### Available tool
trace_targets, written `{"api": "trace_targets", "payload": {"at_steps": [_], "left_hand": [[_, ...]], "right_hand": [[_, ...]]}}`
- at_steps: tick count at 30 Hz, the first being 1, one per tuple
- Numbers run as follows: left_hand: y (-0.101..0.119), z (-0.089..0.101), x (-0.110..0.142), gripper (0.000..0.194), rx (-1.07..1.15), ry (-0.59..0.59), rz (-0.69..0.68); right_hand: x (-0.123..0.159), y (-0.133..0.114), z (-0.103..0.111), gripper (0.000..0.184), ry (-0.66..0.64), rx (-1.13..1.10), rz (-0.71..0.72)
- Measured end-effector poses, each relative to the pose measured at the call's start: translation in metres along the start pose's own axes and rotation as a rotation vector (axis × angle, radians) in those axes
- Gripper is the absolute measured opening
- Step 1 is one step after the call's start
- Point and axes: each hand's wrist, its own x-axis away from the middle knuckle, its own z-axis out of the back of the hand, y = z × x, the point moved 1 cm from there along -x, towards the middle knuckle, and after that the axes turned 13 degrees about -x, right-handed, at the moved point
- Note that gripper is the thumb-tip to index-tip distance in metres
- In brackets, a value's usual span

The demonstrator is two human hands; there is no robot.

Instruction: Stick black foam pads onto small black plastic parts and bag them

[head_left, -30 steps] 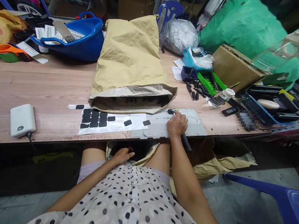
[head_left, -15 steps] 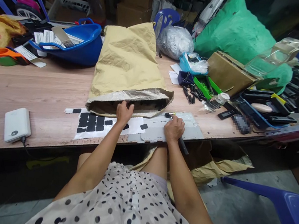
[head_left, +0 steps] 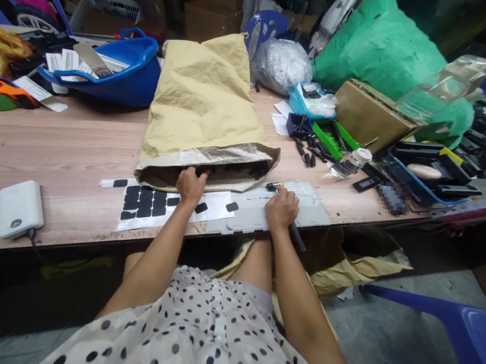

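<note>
A large tan paper sack [head_left: 204, 99] lies on the table with its open mouth toward me. My left hand [head_left: 191, 185] is at that mouth; its fingertips reach past the lower lip into the dark inside, so most of its fingers are hidden. My right hand [head_left: 282, 208] is closed around a hammer-like tool [head_left: 297, 236] with a black handle and a small dark, yellow-tipped head. It rests on a grey board [head_left: 307, 201] at the table's front edge. Between the hands and to the left lies a white sheet [head_left: 165, 227] with several black rounded stickers [head_left: 145, 201].
A white power bank [head_left: 21, 209] with a cable lies at left. Behind it stands a blue basin [head_left: 125, 86] of small boxes. To the right are a green tray [head_left: 331, 139], a clear bottle [head_left: 349, 164], a cardboard box [head_left: 370, 118] and a dark tray [head_left: 422, 184] of black parts.
The view has shifted slightly, moving the table things left in the picture. My left hand's fingers have changed pose at the sack's mouth. My right hand keeps its grip on the tool.
</note>
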Motion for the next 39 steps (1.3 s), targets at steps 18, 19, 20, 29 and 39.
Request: {"api": "trace_targets", "payload": {"at_steps": [18, 19, 20, 29, 39], "left_hand": [[-0.009, 0.013, 0.061, 0.014, 0.144, -0.234, -0.237], [-0.009, 0.012, 0.06, 0.012, 0.14, -0.236, -0.239], [-0.009, 0.012, 0.06, 0.011, 0.137, -0.237, -0.245], [-0.01, 0.005, 0.059, 0.013, 0.19, -0.23, -0.243], [-0.015, -0.003, 0.059, 0.013, 0.198, -0.176, -0.259]], "right_hand": [[-0.003, 0.004, -0.003, 0.037, -0.002, -0.048, -0.049], [-0.003, 0.005, -0.003, 0.037, -0.008, -0.054, -0.057], [-0.004, 0.006, -0.003, 0.037, -0.014, -0.062, -0.064], [0.03, -0.012, 0.015, 0.044, 0.001, -0.344, 0.166], [0.079, -0.062, 0.011, 0.038, -0.282, -0.595, 0.471]]}}
